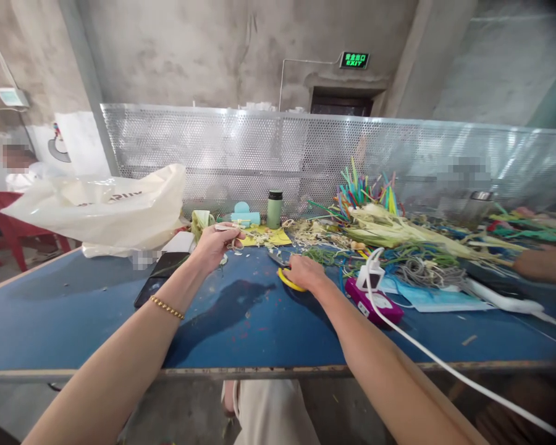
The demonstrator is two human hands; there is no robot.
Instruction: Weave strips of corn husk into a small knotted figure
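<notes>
My left hand (217, 244) is raised a little above the blue table, its fingers closed in a pinch around a small pale piece whose kind I cannot make out. To its right, my right hand (306, 272) grips a pair of scissors (288, 282) by the yellow handles; the dark blades point away and to the left. Beyond the hands lies a yellow sheet (271, 237) strewn with pale scraps. Beside my left forearm rests a dark phone (160, 278).
A large cream plastic bag (106, 213) stands at the left. Behind are a green bottle (274, 210), coloured pipe cleaners (361, 193) and corn husks (389, 228). Right, a magenta power strip (370, 303) trails a white cable near a blue mask (438, 298). Another person's hand (544, 267) reaches in.
</notes>
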